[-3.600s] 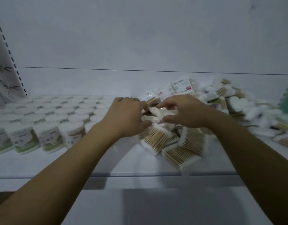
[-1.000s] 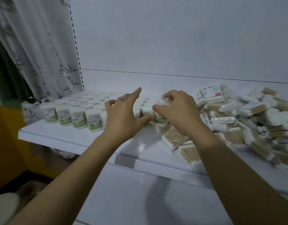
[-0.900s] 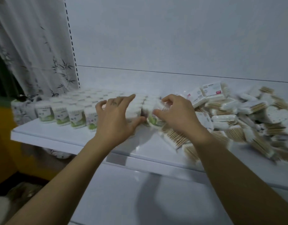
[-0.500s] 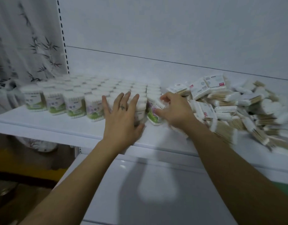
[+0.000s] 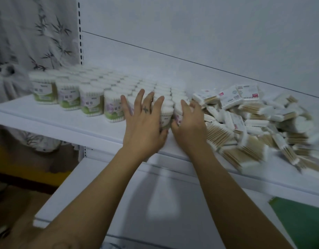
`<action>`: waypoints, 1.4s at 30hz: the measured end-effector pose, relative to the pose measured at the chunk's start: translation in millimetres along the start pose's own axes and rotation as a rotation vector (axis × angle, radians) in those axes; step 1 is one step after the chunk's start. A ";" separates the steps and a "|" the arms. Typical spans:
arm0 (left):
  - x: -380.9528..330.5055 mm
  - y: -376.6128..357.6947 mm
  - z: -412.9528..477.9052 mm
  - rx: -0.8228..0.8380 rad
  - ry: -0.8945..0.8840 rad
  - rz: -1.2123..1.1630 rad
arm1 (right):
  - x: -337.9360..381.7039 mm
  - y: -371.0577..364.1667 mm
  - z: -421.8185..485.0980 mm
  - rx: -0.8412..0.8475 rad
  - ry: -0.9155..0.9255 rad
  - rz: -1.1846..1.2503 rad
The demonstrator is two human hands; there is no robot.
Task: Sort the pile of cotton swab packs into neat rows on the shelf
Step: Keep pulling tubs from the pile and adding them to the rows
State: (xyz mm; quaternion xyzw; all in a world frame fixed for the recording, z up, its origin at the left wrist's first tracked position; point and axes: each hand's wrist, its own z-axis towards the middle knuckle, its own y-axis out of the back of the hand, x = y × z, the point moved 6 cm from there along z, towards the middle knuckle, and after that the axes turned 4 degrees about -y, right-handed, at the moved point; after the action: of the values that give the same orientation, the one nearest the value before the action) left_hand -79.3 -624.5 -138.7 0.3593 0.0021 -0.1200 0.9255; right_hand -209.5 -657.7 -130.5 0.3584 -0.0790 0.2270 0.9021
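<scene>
Rows of round cotton swab tubs [image 5: 90, 102] stand on the left half of the white shelf [image 5: 68, 121]. A loose pile of flat cotton swab packs [image 5: 245, 123] with wooden sticks covers the right half. My left hand [image 5: 144, 123] lies with straight, spread fingers against the front tubs at the right end of the rows. My right hand [image 5: 189, 123] curls round the last round tub [image 5: 178, 112] there, next to the left hand and at the pile's left edge. The tub is mostly hidden by my fingers.
A white back panel [image 5: 191, 33] rises behind the shelf. A second white shelf [image 5: 137, 203] juts out below. A curtain with a bamboo print [image 5: 34, 33] hangs at the left, and a green surface [image 5: 302, 223] shows at the lower right.
My right hand has carried a round tub from the pile's edge to the right end of the front row. My left hand flattened against the front tubs. The view swung left.
</scene>
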 end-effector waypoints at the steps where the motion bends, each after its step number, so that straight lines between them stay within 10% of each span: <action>1: -0.4 0.2 -0.1 -0.002 -0.002 -0.003 | -0.1 -0.8 -0.9 0.012 -0.009 0.032; 42: -3.6 2.1 -2.3 0.038 -0.086 -0.074 | -33.7 -8.6 -1.1 0.330 -0.262 0.100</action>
State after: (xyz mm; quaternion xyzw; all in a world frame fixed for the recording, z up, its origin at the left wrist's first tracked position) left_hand -82.1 -620.7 -138.7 0.3709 -0.0265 -0.1697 0.9126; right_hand -235.3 -674.3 -146.8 0.5233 -0.1753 0.2329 0.8008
